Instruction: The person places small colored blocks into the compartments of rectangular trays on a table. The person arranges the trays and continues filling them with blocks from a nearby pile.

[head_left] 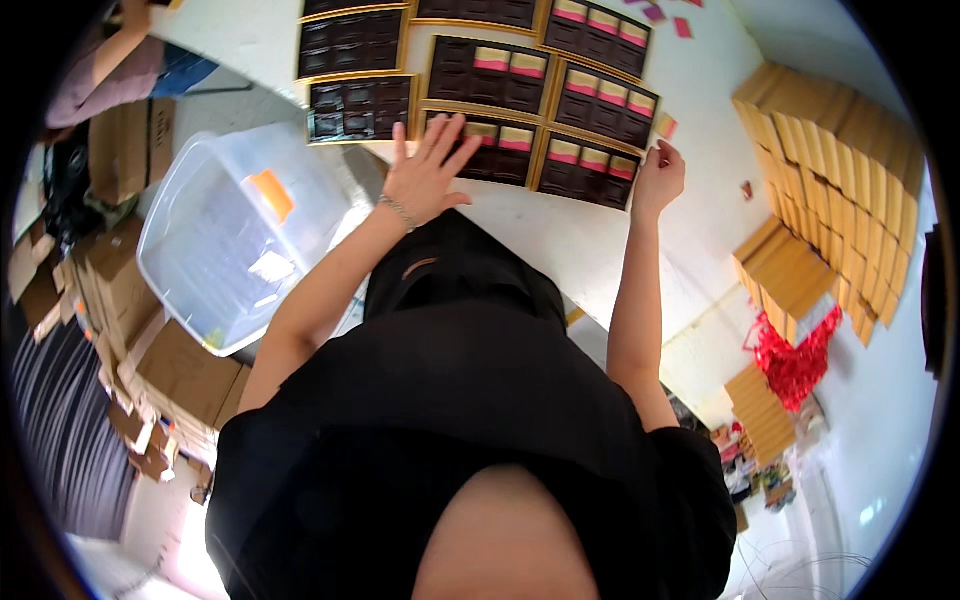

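Note:
Dark brown trays with gold rims and several moulded hollows lie side by side on a white table. My left hand is open, fingers spread over the front middle tray, covering part of it. At the right edge of the front right tray, my right hand pinches a small pink-and-cream piece at its fingertips. Similar pieces fill the upper hollows of the right-hand trays, such as the middle right tray. The front left tray shows only dark hollows.
Loose pink and purple pieces lie at the far edge. Stacked brown cardboard boxes stand at the right, near red shiny wrapping. A clear plastic bin is at my left, beside cartons. Another person's arm shows far left.

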`<state>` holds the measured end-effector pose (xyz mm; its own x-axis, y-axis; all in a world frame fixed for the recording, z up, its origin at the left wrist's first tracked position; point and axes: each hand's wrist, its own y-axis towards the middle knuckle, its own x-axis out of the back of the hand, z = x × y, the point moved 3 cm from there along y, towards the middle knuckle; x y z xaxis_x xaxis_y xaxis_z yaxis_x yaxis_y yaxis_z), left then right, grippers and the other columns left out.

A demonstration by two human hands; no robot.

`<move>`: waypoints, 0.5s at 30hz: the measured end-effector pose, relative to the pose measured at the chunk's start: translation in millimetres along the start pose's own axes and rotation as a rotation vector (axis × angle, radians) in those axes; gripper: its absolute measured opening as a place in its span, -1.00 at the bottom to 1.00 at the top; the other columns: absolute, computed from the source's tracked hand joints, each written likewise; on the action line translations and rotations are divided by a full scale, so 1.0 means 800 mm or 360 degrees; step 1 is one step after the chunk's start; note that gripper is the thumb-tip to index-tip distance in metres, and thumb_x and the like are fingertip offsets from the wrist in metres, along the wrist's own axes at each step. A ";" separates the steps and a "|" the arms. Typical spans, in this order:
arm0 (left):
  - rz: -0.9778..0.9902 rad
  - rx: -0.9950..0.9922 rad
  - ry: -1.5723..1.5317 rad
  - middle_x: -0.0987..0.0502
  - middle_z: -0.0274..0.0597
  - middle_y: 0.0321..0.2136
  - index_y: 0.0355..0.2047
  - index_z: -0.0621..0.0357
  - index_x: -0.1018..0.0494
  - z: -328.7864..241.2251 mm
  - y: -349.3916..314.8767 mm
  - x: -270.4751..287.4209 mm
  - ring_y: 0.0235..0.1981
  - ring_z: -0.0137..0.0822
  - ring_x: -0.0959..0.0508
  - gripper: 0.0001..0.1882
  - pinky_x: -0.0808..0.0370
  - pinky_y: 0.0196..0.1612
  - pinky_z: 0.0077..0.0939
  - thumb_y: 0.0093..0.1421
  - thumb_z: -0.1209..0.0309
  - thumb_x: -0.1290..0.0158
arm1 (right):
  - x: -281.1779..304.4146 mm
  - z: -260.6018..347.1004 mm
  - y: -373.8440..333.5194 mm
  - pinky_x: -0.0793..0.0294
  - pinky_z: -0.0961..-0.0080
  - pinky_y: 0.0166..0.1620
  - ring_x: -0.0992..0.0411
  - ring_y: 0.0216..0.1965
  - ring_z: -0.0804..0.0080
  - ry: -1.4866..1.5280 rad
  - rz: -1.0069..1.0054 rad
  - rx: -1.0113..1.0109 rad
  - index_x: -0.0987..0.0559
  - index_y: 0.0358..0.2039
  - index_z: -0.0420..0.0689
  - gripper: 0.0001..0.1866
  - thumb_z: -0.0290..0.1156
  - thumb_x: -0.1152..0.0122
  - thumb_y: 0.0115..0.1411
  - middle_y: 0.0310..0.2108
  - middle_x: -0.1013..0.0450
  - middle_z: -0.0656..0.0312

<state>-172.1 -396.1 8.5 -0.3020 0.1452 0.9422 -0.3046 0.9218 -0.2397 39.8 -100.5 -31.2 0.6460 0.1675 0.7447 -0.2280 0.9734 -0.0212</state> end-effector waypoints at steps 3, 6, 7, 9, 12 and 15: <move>0.0011 -0.0140 0.0010 0.02 -0.25 0.37 0.34 -0.06 -0.03 -0.003 0.007 -0.008 0.39 -0.23 0.04 0.09 0.12 0.32 0.14 -0.16 -0.14 -0.22 | 0.024 -0.033 0.050 -0.46 0.34 -0.12 -0.46 -0.19 0.21 -0.0345 0.0084 -0.0031 -0.53 -0.06 -0.12 -0.62 -0.44 -0.27 0.05 -0.10 -0.41 0.07; -0.0035 -0.0276 -0.0003 -0.02 -0.27 0.35 0.33 -0.01 -0.06 0.001 0.013 -0.019 0.37 -0.22 -0.01 0.04 0.05 0.34 0.02 -0.12 -0.08 -0.22 | 0.006 -0.022 0.066 -0.42 0.33 -0.04 -0.40 -0.06 0.16 -0.0351 0.0230 0.0423 -0.53 -0.02 -0.03 -0.56 -0.45 -0.31 0.02 -0.05 -0.39 0.06; -0.0086 -0.0303 0.0056 -0.08 -0.29 0.34 0.31 0.06 -0.09 0.004 0.013 -0.017 0.36 -0.23 -0.05 0.01 0.03 0.35 -0.08 -0.10 -0.04 -0.22 | -0.003 -0.023 0.069 -0.37 0.30 0.04 -0.32 0.04 0.11 -0.0396 0.0311 0.0484 -0.52 -0.01 0.03 -0.50 -0.48 -0.34 -0.04 -0.03 -0.39 0.07; -0.0145 -0.0342 0.0095 -0.09 -0.30 0.33 0.31 0.04 -0.11 0.007 0.014 -0.024 0.35 -0.25 -0.06 -0.01 0.04 0.35 -0.09 -0.10 -0.02 -0.22 | -0.006 -0.024 0.075 -0.37 0.28 0.04 -0.32 0.03 0.08 -0.0399 0.0249 0.0601 -0.52 -0.03 0.02 -0.49 -0.50 -0.34 -0.06 -0.02 -0.39 0.09; -0.0260 -0.0404 0.0153 -0.09 -0.27 0.33 0.30 0.08 -0.12 0.007 0.018 -0.026 0.35 -0.26 -0.08 -0.05 0.04 0.35 -0.13 -0.07 0.03 -0.21 | -0.004 -0.037 0.085 -0.34 0.28 0.03 -0.35 -0.06 0.12 -0.0484 0.0020 0.0956 -0.53 -0.16 -0.07 -0.57 -0.45 -0.38 -0.11 -0.07 -0.42 0.15; -0.0249 -0.0386 0.0109 -0.10 -0.26 0.33 0.30 0.05 -0.13 0.005 0.019 -0.022 0.34 -0.25 -0.09 -0.07 0.01 0.33 -0.13 -0.06 0.03 -0.22 | -0.003 -0.032 0.078 -0.33 0.28 -0.04 -0.37 -0.15 0.15 -0.0553 0.0086 0.0690 -0.52 -0.18 -0.12 -0.62 -0.37 -0.38 -0.04 -0.24 -0.45 0.17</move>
<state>-174.9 -386.5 -12.5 -0.2040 0.0112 0.9789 -0.1154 0.9927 -0.0354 42.9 -36.4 -51.4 0.3638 0.0826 0.9278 -0.5805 0.7991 0.1564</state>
